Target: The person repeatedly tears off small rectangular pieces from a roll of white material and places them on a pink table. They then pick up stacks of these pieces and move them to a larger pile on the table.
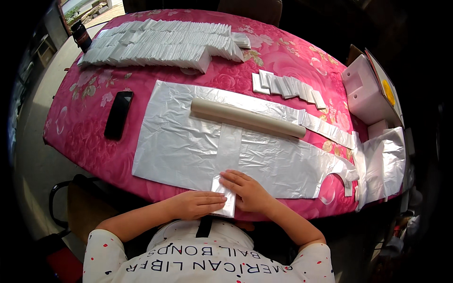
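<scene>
Pink floral cloth [89,146] covers a bench [61,134] where silvery-white plastic bags [170,141] lie spread flat, a pale tube [247,117] resting across them. At the near edge, a small folded plastic packet [229,207] sits under both hands, in line with a narrow plastic strip [229,146] leading up to the tube. The left hand [191,205] lays straight, close fingers over the packet; the right hand [247,190] bends its fingers across the upper part. Neither grip looks clenched; whether thumbs pinch below cannot be told. The step appears to be folding and pressing; the next move seems to call for square edges and firm creases, matching the short row of flat packets [288,87] farther right.
</scene>
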Tool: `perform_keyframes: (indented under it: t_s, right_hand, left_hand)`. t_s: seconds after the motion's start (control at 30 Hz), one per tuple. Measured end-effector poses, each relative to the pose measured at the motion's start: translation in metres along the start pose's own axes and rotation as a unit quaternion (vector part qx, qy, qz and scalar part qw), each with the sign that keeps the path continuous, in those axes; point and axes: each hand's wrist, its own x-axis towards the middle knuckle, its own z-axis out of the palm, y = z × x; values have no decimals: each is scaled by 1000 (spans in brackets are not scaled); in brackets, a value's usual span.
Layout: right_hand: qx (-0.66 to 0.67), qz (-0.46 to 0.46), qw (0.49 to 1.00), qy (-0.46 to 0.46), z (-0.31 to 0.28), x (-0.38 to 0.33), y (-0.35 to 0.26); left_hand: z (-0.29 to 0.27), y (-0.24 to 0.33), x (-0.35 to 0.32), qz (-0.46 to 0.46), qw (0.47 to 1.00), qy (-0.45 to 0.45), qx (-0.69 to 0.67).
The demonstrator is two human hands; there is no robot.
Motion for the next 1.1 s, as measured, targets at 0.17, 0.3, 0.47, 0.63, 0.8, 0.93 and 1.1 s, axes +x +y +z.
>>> perform_keyframes:
  t_s: [0.17,0.3,0.47,0.63,0.8,0.93,1.1]
  right_hand:
    - [-52,47,992,102,10,-1,0]
    - [-70,30,990,116,6,2,2]
    - [-8,87,987,138,-1,5,13]
    - [206,368,904,66,-23,31,17]
    - [305,441,844,8,-34,49,33]
    - [311,454,835,-18,-34,51,40]
    - [246,422,869,81,-19,42,32]
  left_hand:
    - [-11,-8,20,-84,989,-18,117]
    - [-4,-17,21,-165,969,-49,176]
    - [-1,-22,35,-221,965,66,121]
    - [-7,-33,51,-342,922,177,-22]
    - [0,-36,48,-238,952,111,154]
    - [24,-29,49,-267,943,-22,199]
    - [36,-27,49,-318,922,-23,219]
